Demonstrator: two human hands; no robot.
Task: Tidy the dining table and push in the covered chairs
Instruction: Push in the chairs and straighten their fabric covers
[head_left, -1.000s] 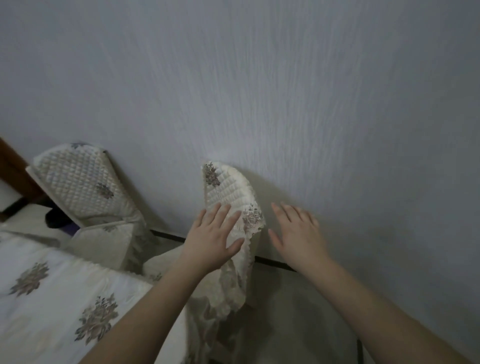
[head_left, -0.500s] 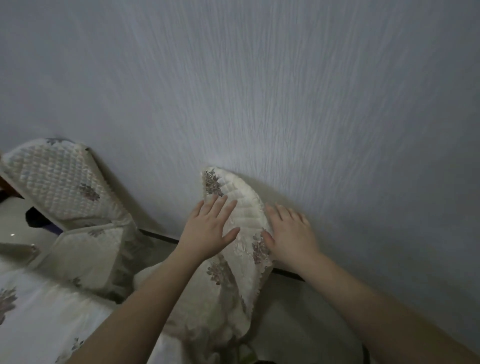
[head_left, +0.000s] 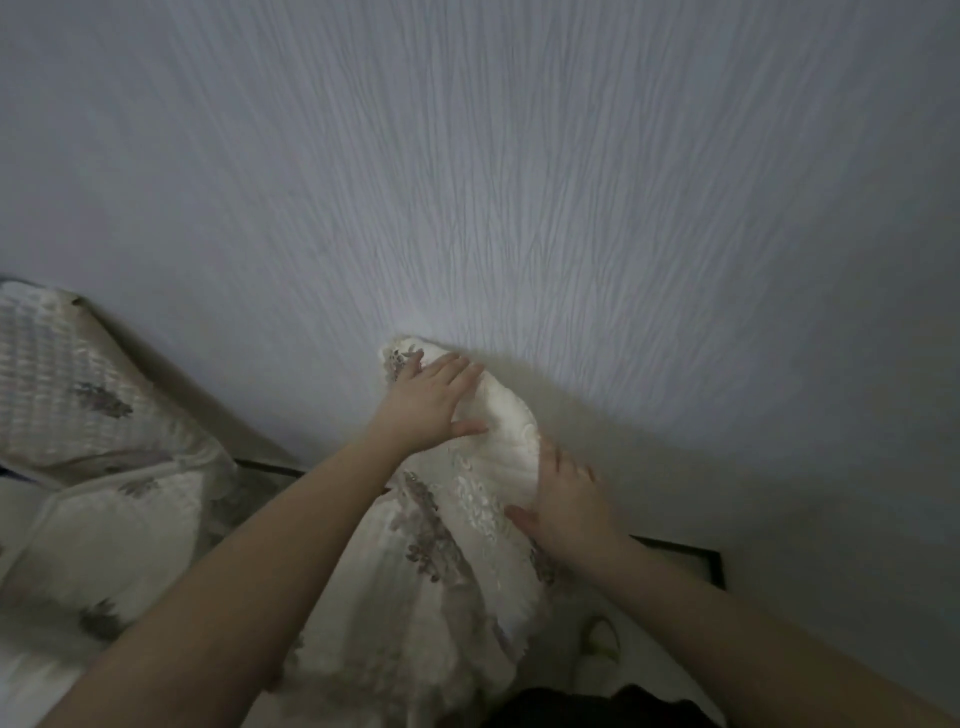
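Observation:
A chair with a quilted cream cover and floral patches (head_left: 457, 525) stands in front of me, its back against the wall. My left hand (head_left: 428, 402) lies flat with straight fingers on the top of the chair back. My right hand (head_left: 566, 512) presses on the right edge of the back, lower down; its fingertips wrap behind the edge and are partly hidden. A second covered chair (head_left: 78, 400) stands to the left. The cream tablecloth of the dining table (head_left: 67, 582) shows at the lower left.
A pale textured wall (head_left: 519, 182) fills most of the view, right behind both chairs. A dark baseboard strip (head_left: 680, 551) runs along the floor at the right. The frame is dim and slightly blurred.
My view has moved closer and to the right. My left hand slid up to the top of the chair back; my right hand went from the wall onto the back's right edge.

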